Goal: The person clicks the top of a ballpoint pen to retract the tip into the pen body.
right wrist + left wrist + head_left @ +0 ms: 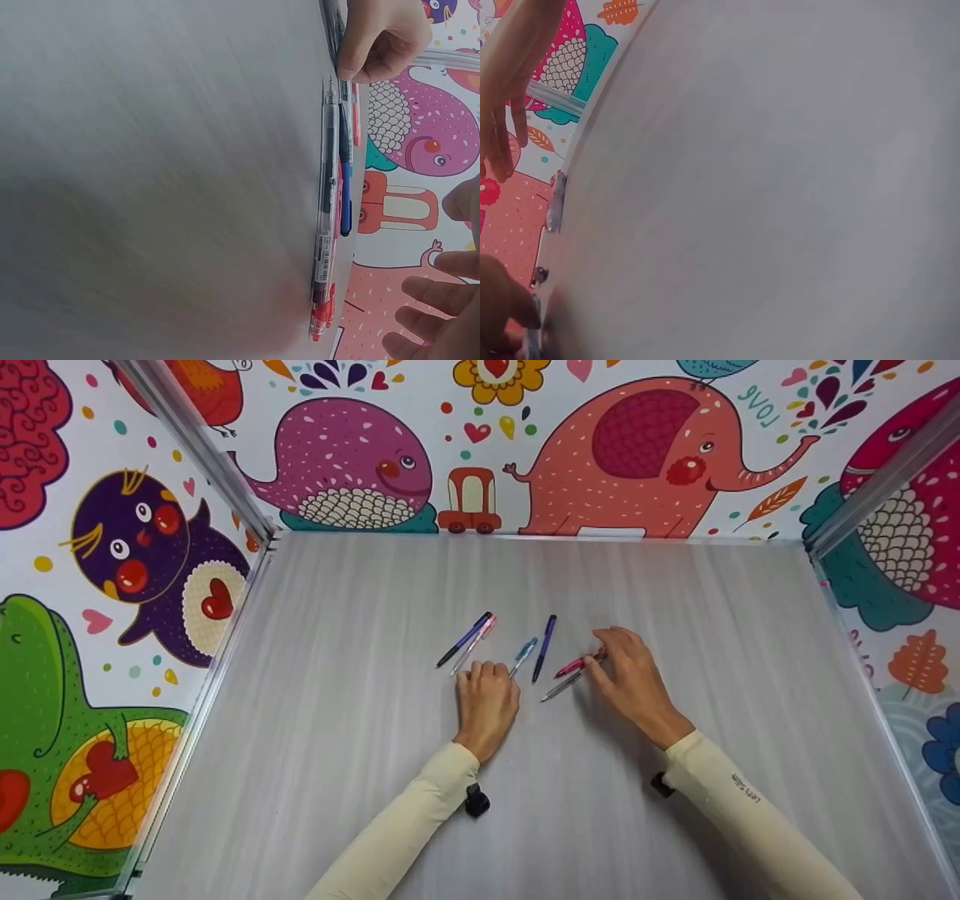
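My left hand (pixel 487 706) is low over the table with its fingers curled; in the right wrist view the thumb and finger of that left hand (pixel 379 45) pinch together. They grip the lower end of a clear pen with a light-blue top (pixel 524 654). Over to the right, my right hand (pixel 632 679) hovers with loosely spread fingers above the tops of a pink-red pen (pixel 570 667) and a clear pen with a dark refill (pixel 562 688). In the right wrist view its fingers (pixel 435 296) are apart from the pens. A blue pen (pixel 544 649) lies between the hands.
Just beyond the left hand, a dark-blue pen (pixel 463 640) and a clear pink pen (pixel 475 643) lie side by side. The grey wood-grain table (pixel 337 675) is bordered by metal rails (pixel 225 667) and walls with cartoon animals (pixel 352 457).
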Motion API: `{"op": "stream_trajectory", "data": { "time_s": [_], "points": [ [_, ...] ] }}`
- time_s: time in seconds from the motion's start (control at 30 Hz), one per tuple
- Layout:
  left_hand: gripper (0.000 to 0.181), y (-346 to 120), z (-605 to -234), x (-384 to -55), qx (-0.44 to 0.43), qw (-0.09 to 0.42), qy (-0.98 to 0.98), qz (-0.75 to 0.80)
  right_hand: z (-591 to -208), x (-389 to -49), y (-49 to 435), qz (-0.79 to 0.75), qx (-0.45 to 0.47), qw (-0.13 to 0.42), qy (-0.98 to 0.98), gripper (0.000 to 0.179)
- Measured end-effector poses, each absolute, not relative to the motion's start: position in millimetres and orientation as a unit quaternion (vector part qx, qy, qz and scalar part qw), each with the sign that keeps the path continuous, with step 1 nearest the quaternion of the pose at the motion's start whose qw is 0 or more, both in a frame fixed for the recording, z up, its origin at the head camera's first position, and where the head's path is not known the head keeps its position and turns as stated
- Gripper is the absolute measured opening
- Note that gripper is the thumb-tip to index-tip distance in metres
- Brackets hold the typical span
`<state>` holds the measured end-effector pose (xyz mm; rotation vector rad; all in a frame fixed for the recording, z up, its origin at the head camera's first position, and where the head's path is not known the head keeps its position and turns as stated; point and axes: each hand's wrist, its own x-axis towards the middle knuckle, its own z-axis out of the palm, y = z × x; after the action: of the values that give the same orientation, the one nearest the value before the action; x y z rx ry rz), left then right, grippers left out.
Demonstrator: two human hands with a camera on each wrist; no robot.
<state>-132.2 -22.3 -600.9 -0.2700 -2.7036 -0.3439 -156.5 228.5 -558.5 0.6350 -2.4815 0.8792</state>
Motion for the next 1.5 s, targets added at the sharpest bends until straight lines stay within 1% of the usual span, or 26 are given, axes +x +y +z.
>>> {"op": "stream_trajectory", "data": {
  "time_s": [0.07,0.27,0.53,0.77,1.23,1.5],
  "points": [
    [0.014,-25,-599,-132,-0.098,0.2,-0.963,-0.149,-558,-156,228,0.322,0.227,0.211,-0.895,0.045],
    [0.011,-28,-593,-129,-0.108,0.222,-0.948,-0.199,-555,-154,227,0.336,0.214,0.193,-0.897,0.046],
    [0.01,-23,-572,-115,-0.117,0.206,-0.934,-0.267,-550,-150,223,0.35,0.209,0.167,-0.898,0.051],
    [0.008,-17,-560,-109,-0.134,0.228,-0.925,-0.273,-545,-149,219,0.362,0.222,0.181,-0.887,0.048],
    [0.012,-8,-552,-99,-0.152,0.233,-0.919,-0.281,-541,-144,215,0.373,0.216,0.16,-0.888,0.045],
    [0.012,-3,-545,-96,-0.164,0.235,-0.914,-0.285,-543,-143,215,0.378,0.225,0.174,-0.881,0.047]
  ]
}}
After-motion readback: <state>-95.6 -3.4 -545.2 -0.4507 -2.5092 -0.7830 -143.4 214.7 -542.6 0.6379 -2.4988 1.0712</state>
